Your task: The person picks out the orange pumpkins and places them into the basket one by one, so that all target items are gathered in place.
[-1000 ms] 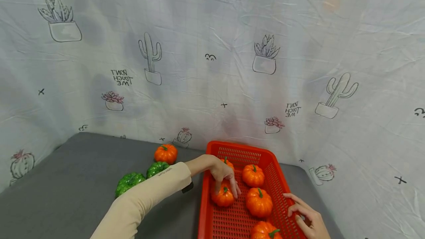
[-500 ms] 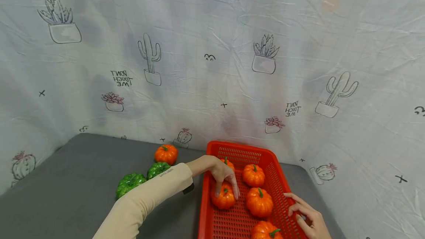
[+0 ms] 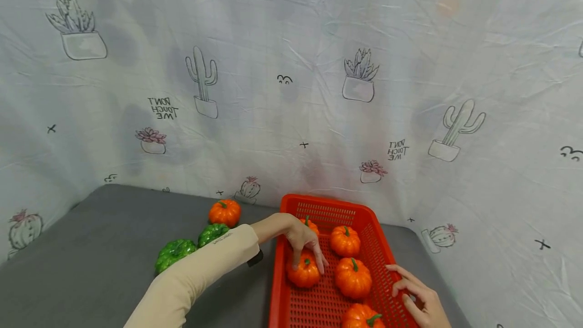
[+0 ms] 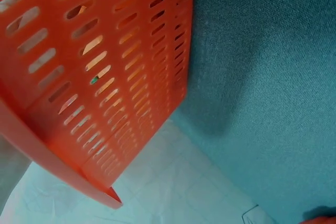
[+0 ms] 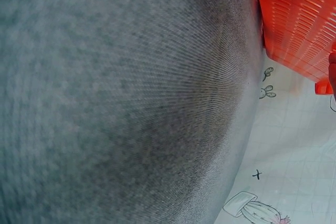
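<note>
In the head view my left hand (image 3: 304, 237) reaches down into a red plastic basket (image 3: 276, 292). Its thumb and fingers straddle a small orange pumpkin (image 3: 303, 273) with a green stem, which sits on the basket floor near the left wall. My right hand (image 3: 421, 297) holds the basket's right rim, fingertips hooked over the edge and thumb on the outer side. Other orange pumpkins share the basket: one (image 3: 345, 241) towards the back, one (image 3: 353, 278) in the middle and one (image 3: 362, 316) at the front. Another pumpkin (image 3: 309, 225) is partly hidden behind my left hand.
Left of the basket, on the grey tabletop (image 3: 114, 247), lie an orange pumpkin (image 3: 225, 212) and two green ones, one (image 3: 175, 254) nearer and one (image 3: 212, 233) partly behind my left sleeve (image 3: 200, 272). A cactus-print sheet (image 3: 273, 130) hangs behind the table.
My left fingers close in around the pumpkin, then spread slightly on its right side. The pumpkin stays in its place. My right hand keeps its hold on the rim.
</note>
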`<action>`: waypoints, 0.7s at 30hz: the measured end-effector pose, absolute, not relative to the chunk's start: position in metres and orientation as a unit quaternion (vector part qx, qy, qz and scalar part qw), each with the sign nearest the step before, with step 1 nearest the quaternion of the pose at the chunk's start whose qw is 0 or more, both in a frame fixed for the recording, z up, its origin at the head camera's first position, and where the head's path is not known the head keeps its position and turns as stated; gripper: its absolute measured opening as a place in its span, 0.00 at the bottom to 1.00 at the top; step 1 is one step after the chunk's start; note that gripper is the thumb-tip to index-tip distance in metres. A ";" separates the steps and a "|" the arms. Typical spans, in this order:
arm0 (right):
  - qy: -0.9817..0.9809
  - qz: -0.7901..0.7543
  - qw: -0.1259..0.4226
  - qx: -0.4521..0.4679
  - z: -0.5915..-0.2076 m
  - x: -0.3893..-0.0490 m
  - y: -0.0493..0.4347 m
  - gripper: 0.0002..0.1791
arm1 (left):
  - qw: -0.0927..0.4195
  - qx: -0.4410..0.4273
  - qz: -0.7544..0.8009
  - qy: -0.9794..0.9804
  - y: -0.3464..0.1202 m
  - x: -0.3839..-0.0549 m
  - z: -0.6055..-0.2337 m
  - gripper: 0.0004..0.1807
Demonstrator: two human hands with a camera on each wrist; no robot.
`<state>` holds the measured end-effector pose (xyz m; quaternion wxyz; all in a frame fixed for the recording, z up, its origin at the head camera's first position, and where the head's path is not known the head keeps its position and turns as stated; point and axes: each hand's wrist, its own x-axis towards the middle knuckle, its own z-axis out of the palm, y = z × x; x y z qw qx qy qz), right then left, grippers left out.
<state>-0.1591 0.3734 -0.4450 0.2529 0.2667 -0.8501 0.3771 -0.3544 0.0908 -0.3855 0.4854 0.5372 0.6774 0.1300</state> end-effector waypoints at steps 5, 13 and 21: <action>-0.843 0.385 0.254 0.277 -0.447 -0.160 0.374 0.20 | 0.469 0.540 0.108 0.691 0.089 -0.350 -0.381 0.37; -0.847 0.393 0.231 0.272 -0.445 -0.157 0.371 0.19 | 0.411 0.551 0.094 0.720 0.078 -0.341 -0.374 0.36; -0.838 0.394 0.242 0.289 -0.443 -0.159 0.375 0.22 | 0.315 0.560 0.220 0.734 0.055 -0.341 -0.364 0.28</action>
